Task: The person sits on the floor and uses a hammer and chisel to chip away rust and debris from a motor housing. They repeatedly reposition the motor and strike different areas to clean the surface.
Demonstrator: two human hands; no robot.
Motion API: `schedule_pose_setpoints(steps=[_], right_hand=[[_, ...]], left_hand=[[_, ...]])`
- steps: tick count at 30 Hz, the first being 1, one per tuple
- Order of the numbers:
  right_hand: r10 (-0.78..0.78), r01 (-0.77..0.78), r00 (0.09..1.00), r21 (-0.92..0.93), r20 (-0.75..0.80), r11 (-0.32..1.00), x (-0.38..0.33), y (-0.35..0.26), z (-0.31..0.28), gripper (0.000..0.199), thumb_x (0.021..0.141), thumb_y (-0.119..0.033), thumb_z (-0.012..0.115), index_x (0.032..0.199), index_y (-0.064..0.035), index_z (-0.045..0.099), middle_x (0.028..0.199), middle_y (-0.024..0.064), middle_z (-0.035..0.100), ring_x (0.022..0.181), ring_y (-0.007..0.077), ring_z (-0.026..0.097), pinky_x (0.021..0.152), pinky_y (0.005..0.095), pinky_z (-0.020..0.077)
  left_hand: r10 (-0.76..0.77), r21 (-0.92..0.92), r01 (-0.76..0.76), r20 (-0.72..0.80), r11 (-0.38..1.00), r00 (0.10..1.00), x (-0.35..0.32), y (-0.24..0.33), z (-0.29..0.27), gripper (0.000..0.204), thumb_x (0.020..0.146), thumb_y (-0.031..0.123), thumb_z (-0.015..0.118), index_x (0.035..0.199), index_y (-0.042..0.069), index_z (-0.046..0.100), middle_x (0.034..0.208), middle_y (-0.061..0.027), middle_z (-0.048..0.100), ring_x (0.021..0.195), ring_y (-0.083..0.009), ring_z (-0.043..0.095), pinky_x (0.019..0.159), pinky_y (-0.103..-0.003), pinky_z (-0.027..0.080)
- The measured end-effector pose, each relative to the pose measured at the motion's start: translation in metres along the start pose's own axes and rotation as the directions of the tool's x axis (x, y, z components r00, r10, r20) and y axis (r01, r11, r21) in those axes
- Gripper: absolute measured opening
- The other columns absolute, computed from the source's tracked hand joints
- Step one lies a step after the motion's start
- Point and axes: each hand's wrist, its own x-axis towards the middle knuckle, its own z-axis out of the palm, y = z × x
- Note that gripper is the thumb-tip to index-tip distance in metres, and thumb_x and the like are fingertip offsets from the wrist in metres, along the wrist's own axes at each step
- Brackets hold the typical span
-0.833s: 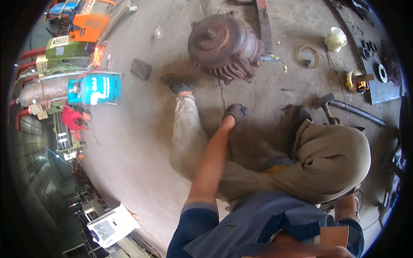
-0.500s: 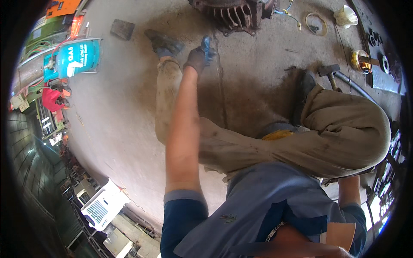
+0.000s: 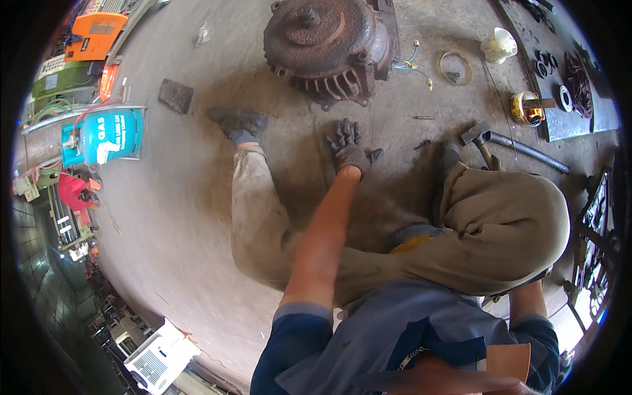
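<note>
My left hand (image 3: 352,150), in a dark work glove with some blue on the thumb, reaches out over the concrete floor. Its fingers are spread and hold nothing; whether it touches the floor I cannot tell. Just beyond it stands a rusty electric motor (image 3: 349,46) with a round end cover and a finned lower edge. Blue wires (image 3: 413,64) with yellowish ends come out of its right side. My right forearm shows at the lower right, but the hand is hidden behind my bent knee.
A hammer (image 3: 475,133) and a metal pipe (image 3: 526,151) lie by my right foot. Farther right are a white cup (image 3: 499,46), an open can (image 3: 526,108) and a metal plate (image 3: 563,127) with rings. A dark block (image 3: 176,96) and a teal gas cylinder (image 3: 112,136) are at the left.
My left hand has swung right and come nearer, and its fingers have spread. The view has tilted up, so more of the motor shows.
</note>
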Motion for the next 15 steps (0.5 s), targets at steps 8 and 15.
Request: schedule_pose_setpoints(steps=[8,15], right_hand=[[0.068,-0.084,0.990,0.130,0.123,0.988,0.036,0.013,0.026,0.045,0.099,-0.056,0.060,0.107,-0.0126,0.066,0.088,0.0095,0.068,0.076,0.0219,0.063,0.065,0.0374,0.0519],[0.030,-0.020,0.998,-0.166,0.062,0.986,0.023,-0.008,0.017,0.040,0.097,-0.046,0.062,0.117,-0.0116,0.065,0.114,0.0132,0.065,0.099,0.0288,0.061,0.080,0.0441,0.0480]], left_hand=[[0.026,0.115,-0.033,0.061,0.993,0.998,0.017,-0.013,0.001,0.109,0.088,0.084,0.033,0.165,0.012,0.006,0.172,-0.0142,-0.006,0.157,-0.0393,-0.013,0.116,-0.072,-0.013],[0.391,0.039,-0.390,-0.040,0.920,0.919,0.056,-0.064,-0.016,0.104,0.087,0.083,0.041,0.165,0.017,0.019,0.172,-0.0107,0.008,0.159,-0.0327,-0.004,0.124,-0.060,-0.007]])
